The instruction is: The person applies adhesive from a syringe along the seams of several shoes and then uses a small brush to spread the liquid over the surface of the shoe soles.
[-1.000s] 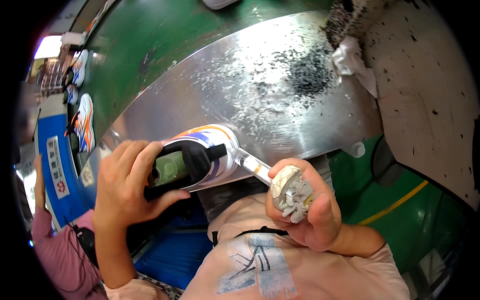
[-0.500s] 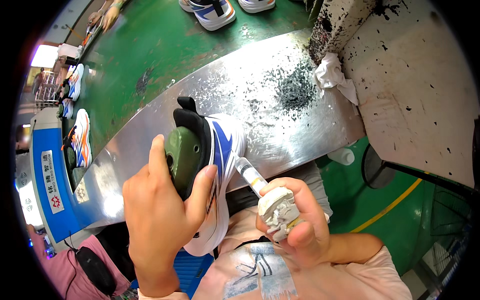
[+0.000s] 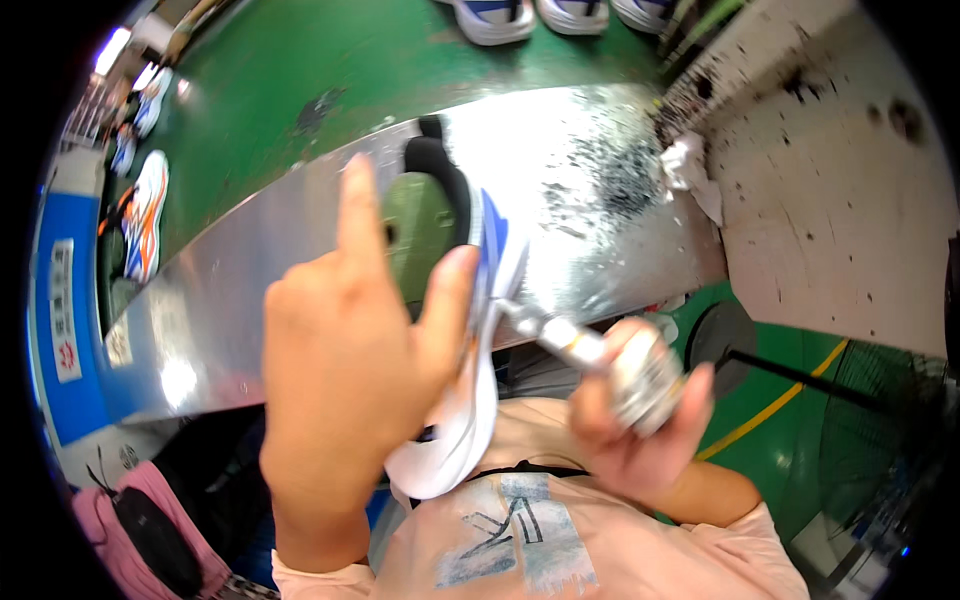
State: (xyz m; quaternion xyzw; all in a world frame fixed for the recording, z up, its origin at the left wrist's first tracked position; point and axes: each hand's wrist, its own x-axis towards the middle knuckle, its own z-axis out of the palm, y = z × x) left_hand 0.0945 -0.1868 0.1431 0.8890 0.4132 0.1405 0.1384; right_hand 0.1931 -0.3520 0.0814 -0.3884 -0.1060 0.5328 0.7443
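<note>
My left hand (image 3: 345, 350) grips a white, blue and orange sports shoe (image 3: 455, 440) with a black collar, thumb and fingers around its opening, the index finger stretched out. Inside the shoe sits a green shoe last (image 3: 418, 235). In my closed right hand (image 3: 625, 455), blurred by motion, is a syringe (image 3: 570, 342) with a whitish wrapped lump around its rear end. Its tip points at the line between the shoe's upper and sole; blur hides whether they touch.
A metal tabletop (image 3: 290, 290) spans the bench, flecked with black residue (image 3: 630, 180). Beyond it runs a green surface bearing several shoes (image 3: 495, 22). A crumpled white cloth (image 3: 690, 170) lies by a stained beige panel (image 3: 820, 200). A fan (image 3: 860, 430) stands lower right.
The shoe and my left hand have shifted right and slightly up in view. My right hand and the syringe have moved right. Shoes at the far edge appear further right.
</note>
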